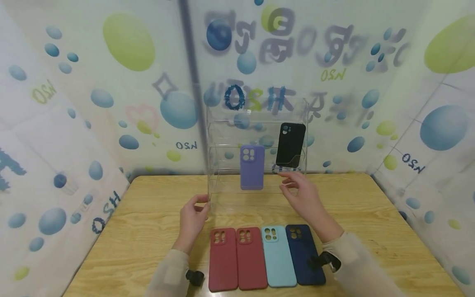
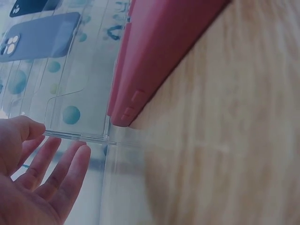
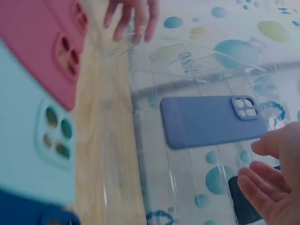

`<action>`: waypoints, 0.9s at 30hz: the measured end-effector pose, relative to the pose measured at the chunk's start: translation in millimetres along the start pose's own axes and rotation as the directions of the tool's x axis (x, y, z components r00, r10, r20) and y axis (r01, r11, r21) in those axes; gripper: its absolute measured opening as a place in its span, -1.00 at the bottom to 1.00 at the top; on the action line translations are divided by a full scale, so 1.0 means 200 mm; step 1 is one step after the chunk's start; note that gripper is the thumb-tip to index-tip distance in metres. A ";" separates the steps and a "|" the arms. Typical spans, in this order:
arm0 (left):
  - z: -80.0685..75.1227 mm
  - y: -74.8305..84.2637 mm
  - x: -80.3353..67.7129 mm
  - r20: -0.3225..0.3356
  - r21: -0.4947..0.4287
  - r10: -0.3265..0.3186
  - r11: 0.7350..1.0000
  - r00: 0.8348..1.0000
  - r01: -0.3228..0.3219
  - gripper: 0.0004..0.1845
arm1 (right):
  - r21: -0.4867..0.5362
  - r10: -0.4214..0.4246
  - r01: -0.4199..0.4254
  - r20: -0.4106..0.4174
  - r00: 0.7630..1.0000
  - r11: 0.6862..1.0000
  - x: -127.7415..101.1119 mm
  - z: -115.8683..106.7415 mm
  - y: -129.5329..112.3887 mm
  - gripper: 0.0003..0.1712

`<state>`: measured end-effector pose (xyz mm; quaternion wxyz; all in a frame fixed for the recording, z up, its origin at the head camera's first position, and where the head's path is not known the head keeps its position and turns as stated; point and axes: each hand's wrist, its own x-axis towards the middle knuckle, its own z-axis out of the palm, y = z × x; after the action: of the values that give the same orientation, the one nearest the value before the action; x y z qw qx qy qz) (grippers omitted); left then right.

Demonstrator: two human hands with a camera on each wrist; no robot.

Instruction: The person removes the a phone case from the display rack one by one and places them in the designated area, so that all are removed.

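Note:
A clear acrylic rack [image 1: 222, 136] stands mid-table. A purple phone case [image 1: 252, 167] leans on a lower shelf and a black case [image 1: 290, 144] on a higher one. My left hand [image 1: 202, 206] touches the rack's front left corner, thumb on the acrylic edge [image 2: 70, 135], fingers [image 2: 70, 168] nearly straight. My right hand [image 1: 287, 183] hovers empty, fingers relaxed, just below the black case. In the right wrist view that hand [image 3: 260, 161] is beside the purple case [image 3: 206, 119].
Two red cases [image 1: 222, 258] [image 1: 251, 255], a light blue case [image 1: 277, 255] and a navy case [image 1: 302, 253] lie side by side on the wooden table [image 1: 371, 214] before the rack. Bubble-patterned walls enclose three sides.

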<state>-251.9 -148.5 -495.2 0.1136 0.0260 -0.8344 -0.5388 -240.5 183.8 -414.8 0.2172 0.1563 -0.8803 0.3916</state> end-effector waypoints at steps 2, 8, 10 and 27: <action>0.00 0.00 0.00 -0.001 0.001 -0.003 1.000 1.000 0.003 -0.77 | 0.032 -0.010 0.011 -0.038 0.999 0.999 0.03 0.03 -0.01 -0.54; 0.01 -0.01 0.01 0.006 -0.006 -0.003 1.000 1.000 0.003 -0.77 | 0.074 -0.019 0.029 -0.123 0.992 0.997 0.12 0.10 -0.04 -0.54; 0.01 -0.01 0.01 0.005 -0.007 0.001 1.000 1.000 -0.001 -0.78 | 0.083 -0.026 0.039 -0.147 0.989 0.996 0.16 0.11 -0.06 -0.54; -0.01 -0.01 0.01 0.002 -0.006 0.013 1.000 1.000 -0.013 -0.77 | 0.069 -0.024 0.035 -0.155 0.988 0.997 0.36 0.17 -0.14 -0.52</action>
<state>-253.5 -150.7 -496.6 0.1164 0.0198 -0.8329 -0.5407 -298.7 132.4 -381.5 0.2844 0.1463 -0.8439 0.4307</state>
